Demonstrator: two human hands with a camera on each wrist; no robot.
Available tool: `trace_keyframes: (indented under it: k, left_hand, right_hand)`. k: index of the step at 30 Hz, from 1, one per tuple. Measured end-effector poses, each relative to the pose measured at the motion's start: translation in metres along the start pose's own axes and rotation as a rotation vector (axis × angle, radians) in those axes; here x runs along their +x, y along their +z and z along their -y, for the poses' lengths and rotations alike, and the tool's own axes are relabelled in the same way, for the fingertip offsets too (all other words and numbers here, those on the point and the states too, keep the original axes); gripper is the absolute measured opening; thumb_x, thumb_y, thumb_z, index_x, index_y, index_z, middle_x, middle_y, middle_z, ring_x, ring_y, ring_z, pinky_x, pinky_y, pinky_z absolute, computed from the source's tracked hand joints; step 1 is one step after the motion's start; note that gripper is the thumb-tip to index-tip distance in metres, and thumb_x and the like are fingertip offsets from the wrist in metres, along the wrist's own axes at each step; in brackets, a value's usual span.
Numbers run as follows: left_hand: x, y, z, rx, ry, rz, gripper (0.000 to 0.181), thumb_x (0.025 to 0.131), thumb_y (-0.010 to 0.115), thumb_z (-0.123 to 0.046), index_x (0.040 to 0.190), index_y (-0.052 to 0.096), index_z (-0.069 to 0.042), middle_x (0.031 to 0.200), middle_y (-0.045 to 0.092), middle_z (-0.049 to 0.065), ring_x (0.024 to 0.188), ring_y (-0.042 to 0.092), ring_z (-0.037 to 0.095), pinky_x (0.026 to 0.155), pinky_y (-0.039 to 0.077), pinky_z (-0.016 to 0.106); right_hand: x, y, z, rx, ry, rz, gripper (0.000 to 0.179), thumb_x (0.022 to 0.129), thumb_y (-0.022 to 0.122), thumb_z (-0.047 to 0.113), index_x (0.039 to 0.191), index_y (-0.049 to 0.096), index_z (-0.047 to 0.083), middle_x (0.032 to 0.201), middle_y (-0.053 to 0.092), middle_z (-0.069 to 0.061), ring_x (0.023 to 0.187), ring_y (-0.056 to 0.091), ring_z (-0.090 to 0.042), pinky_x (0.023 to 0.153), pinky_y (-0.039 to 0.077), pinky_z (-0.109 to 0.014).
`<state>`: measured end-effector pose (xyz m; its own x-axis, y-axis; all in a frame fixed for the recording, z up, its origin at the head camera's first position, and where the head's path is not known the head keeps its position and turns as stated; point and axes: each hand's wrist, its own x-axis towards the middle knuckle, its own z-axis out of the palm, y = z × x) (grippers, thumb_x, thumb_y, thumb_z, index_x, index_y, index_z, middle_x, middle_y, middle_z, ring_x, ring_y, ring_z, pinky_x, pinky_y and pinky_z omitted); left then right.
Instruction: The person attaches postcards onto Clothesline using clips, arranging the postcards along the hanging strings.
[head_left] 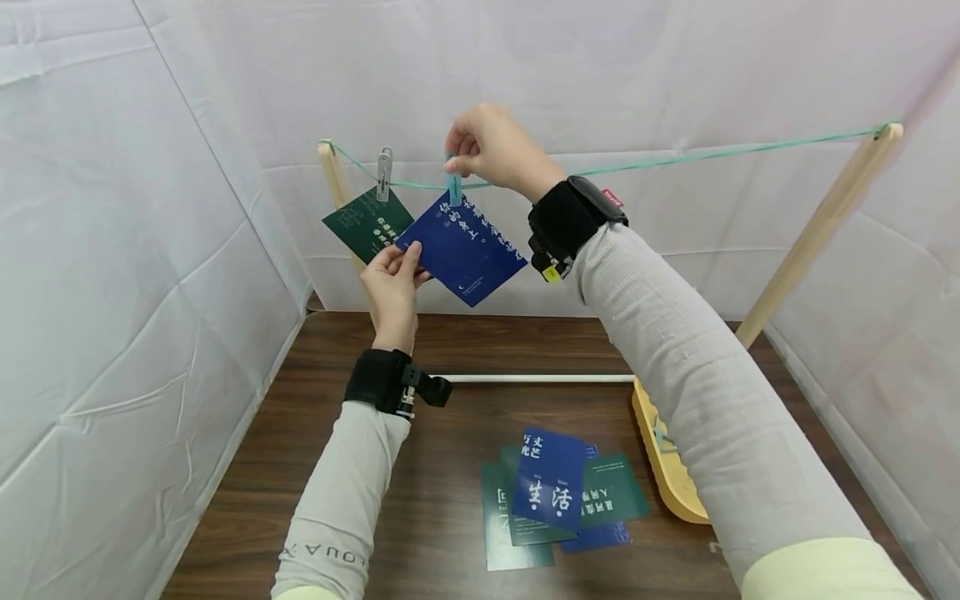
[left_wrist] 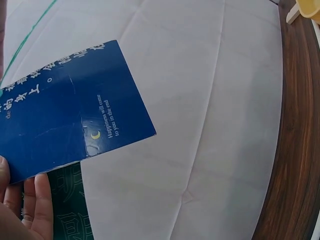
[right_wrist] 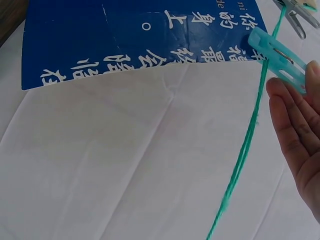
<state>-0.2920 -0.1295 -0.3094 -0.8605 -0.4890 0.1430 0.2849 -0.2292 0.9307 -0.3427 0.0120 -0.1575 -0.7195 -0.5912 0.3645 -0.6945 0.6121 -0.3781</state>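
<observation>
My left hand (head_left: pixel 392 287) pinches the left corner of a blue card (head_left: pixel 468 258) with white lettering, thumb in front and fingers behind. Up at the card's top corner, my right hand (head_left: pixel 498 150) grips a light blue clothespin (head_left: pixel 454 190) between thumb and fingers. In the right wrist view the clothespin's tip (right_wrist: pixel 257 40) overlaps the card's edge, right at the green string (right_wrist: pixel 245 145). A dark green card (head_left: pixel 366 221) hangs just left, under a grey clothespin (head_left: pixel 384 177) on the string, partly behind the blue card.
Two wooden posts hold the string, the right one (head_left: pixel 817 233) leaning. On the brown table (head_left: pixel 450 500) several blue and green cards (head_left: pixel 551 479) lie overlapping. Right of them sits a yellow tray (head_left: pixel 663 467), partly hidden by my right sleeve. A white rod (head_left: pixel 540 378) crosses the table; white sheets surround it.
</observation>
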Motion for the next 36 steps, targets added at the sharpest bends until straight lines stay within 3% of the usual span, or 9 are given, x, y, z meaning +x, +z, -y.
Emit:
trace_keyframes:
  k: [19,28,36]
  left_hand:
    - [0.001,-0.004,0.002,-0.048,-0.001,-0.004,0.017,0.089,0.064,-0.011,0.074,0.055,-0.010,0.060,0.060,-0.005,0.055,0.055,0.005,0.054,0.053,0.016]
    - [-0.001,-0.003,0.008,-0.014,-0.037,0.006,0.009,0.089,0.065,-0.014,0.086,0.060,-0.007,0.069,0.062,-0.003,0.061,0.058,0.006,0.060,0.055,0.017]
    - [-0.008,-0.012,0.020,-0.026,0.043,-0.007,0.016,0.086,0.067,-0.007,0.097,0.062,0.004,0.067,0.063,-0.004,0.058,0.062,0.003,0.059,0.055,0.016]
  right_hand:
    - [0.003,0.003,0.002,0.010,0.007,0.064,0.026,0.091,0.062,0.010,0.111,0.063,-0.006,0.105,0.065,-0.019,0.097,0.061,-0.026,0.090,0.048,-0.030]
    - [0.002,0.002,-0.002,0.014,0.073,0.130,0.030,0.091,0.062,0.012,0.115,0.060,-0.007,0.109,0.063,-0.021,0.101,0.060,-0.028,0.093,0.048,-0.033]
    - [0.002,0.009,0.000,0.027,0.103,0.123,0.034,0.093,0.059,0.013,0.122,0.056,-0.005,0.111,0.063,-0.020,0.102,0.058,-0.027,0.092,0.048,-0.032]
